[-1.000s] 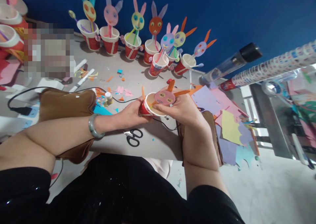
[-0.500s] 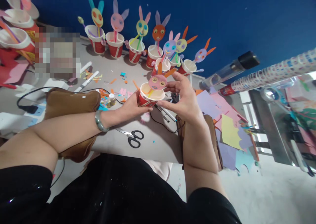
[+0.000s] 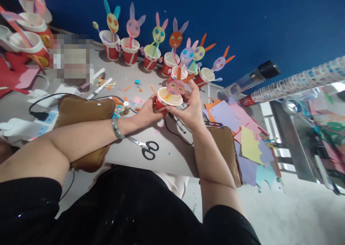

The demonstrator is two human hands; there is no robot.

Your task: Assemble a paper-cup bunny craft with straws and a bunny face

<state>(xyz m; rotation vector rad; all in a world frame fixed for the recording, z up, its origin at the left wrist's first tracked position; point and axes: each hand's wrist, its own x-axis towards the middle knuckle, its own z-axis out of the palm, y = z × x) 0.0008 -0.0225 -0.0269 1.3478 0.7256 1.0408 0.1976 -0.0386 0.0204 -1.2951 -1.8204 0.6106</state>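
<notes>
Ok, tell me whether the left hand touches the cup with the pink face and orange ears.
Touching: the head view shows the left hand wrapped against the side of the red cup, with no gap between them.

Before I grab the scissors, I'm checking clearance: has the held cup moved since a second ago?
Yes, the held cup has shifted farther from the scissors, toward the row of cups.

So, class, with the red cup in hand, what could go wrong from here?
An orange ear stands close to the right hand and might get bent. The red cup, in the left hand, could bump the purple-faced cup behind it. The scissors lie with blades toward the left wrist; lowering it might catch them.
</notes>
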